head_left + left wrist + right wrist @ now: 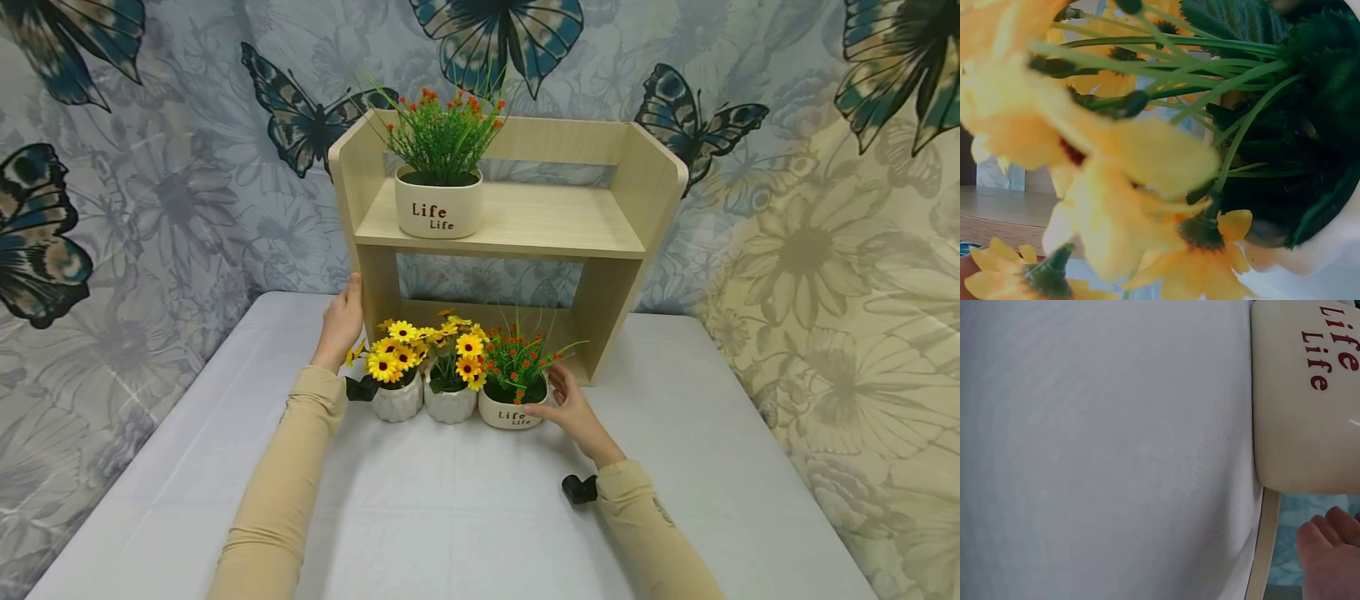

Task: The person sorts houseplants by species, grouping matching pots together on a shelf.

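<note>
Both hands busy, folks. My right grip [573,412] has the red-flowered Life pot [492,412] between thumb and fingers, thumb across the front near the rim. On the wrist cam my lower fingers show right by its side; can't tell if those ones are touching. The pot's on the white tabletop [450,517], just left of that grip.

My left grip [341,325] isn't clenched: fingers look pretty straight, laid up against the near side panel of the wooden shelf unit [555,221]. Just right of it there's a yellow daisy pot [397,404], then a second daisy pot [450,407] between that one and the red-flowered one. Left wrist cam is mostly blurry yellow petals and green stems, lol.

Up and to the right of my left grip, on the unit's upper level, sits the other Life pot [438,210], also with red blooms. Butterfly backdrop [300,121] beyond both grips.
</note>
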Demonstrator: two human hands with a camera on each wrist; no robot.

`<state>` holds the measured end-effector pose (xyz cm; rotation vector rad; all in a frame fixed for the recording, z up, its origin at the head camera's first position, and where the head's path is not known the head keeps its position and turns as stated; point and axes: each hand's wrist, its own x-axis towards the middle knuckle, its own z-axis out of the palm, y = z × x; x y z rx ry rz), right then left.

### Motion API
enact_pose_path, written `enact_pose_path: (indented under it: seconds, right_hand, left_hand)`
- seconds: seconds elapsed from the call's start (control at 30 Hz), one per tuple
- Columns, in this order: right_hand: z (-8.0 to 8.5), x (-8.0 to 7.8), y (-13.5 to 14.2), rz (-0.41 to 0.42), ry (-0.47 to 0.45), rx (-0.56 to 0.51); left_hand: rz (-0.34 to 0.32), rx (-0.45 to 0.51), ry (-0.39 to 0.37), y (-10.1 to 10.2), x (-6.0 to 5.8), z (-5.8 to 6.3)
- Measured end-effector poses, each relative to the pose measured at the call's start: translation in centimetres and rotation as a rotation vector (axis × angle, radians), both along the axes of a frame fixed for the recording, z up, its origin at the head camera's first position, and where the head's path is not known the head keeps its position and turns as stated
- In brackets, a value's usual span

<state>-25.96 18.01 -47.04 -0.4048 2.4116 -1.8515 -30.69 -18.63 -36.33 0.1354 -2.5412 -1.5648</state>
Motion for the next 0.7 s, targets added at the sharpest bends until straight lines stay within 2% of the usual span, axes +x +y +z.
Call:
enact_pose_path:
  seconds: [0.4, 0.7]
  right_hand:
    - [-0.03, -0.25, -0.94, 0.049, -0.041, -0.016]
    - [-0.25, -0.63, -1.03, 0.048, -0.104, 0.056]
  left_hand:
    - [0.007, -0.006, 0.012, -0.12, 0.05, -0.10]
    - [-0.005, -0.001, -0.008, -0.15, 0.12, 0.04]
